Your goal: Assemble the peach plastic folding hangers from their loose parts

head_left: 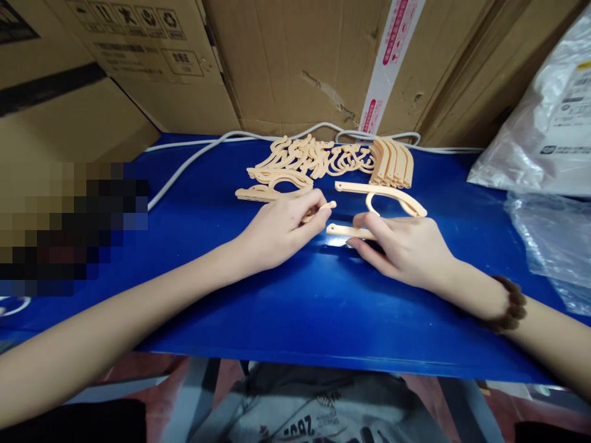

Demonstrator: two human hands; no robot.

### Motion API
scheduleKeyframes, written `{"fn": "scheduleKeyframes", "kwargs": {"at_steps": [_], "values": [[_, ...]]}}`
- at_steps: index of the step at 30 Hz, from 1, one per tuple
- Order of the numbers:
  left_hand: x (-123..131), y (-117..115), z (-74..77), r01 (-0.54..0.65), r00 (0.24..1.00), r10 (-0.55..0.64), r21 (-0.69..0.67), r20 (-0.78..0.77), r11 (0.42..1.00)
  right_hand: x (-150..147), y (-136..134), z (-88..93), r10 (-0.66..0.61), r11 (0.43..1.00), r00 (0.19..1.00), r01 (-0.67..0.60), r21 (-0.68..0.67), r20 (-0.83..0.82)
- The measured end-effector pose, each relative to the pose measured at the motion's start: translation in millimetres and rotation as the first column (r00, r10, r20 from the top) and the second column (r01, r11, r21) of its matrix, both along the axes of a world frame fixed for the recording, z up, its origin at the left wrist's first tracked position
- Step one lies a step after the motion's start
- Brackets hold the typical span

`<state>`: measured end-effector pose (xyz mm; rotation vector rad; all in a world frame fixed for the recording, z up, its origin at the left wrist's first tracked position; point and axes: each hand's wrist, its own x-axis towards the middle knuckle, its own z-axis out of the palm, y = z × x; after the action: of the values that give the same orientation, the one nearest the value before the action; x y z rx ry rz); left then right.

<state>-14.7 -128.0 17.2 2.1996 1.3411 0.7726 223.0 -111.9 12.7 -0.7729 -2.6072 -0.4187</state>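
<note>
My left hand (pixel 289 226) is closed in a pinch around a small cream plastic hook (pixel 331 205); only its rounded tip shows past the fingers. Between the thumb and fingers of my right hand (pixel 406 249) is a cream plastic hanger arm (pixel 341 231), its holed end pointing left and the rest hidden by the hand. Just beyond that hand lies a hanger piece with a long arm (pixel 364 187) and a curved hook (pixel 370 203). Behind my left hand rest more hanger pieces (pixel 258 193), partly covered by the fingers.
Loose hooks and curved parts (pixel 300 154) lie in a heap at the back, beside a row of stacked arms (pixel 391 163). A white cable (pixel 194 157) runs along cardboard boxes (pixel 300 61). Plastic bags (pixel 530 135) are at the right of the blue table (pixel 295 314).
</note>
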Motion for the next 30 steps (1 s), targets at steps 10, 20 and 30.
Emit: {"fn": "scheduleKeyframes", "kwargs": {"at_steps": [10, 20, 30], "values": [[-4.9, -5.4, -5.5, 0.15, 0.988, -0.147, -0.095, 0.042, 0.984, 0.1, -0.9, -1.0, 0.007, 1.0, 1.0, -0.007, -0.005, 0.002], [-10.5, -2.1, -1.4, 0.217, 0.95, -0.225, -0.063, -0.217, 0.974, -0.7, -1.6, -5.1, 0.0, 1.0, 0.999, -0.001, 0.024, 0.033], [-9.1, -4.7, -6.5, 0.285, 0.753, -0.013, 0.308, -0.658, 0.908, -1.1, 0.0, -6.0, 0.048, 0.999, 0.999, -0.048, 0.0, 0.022]]}}
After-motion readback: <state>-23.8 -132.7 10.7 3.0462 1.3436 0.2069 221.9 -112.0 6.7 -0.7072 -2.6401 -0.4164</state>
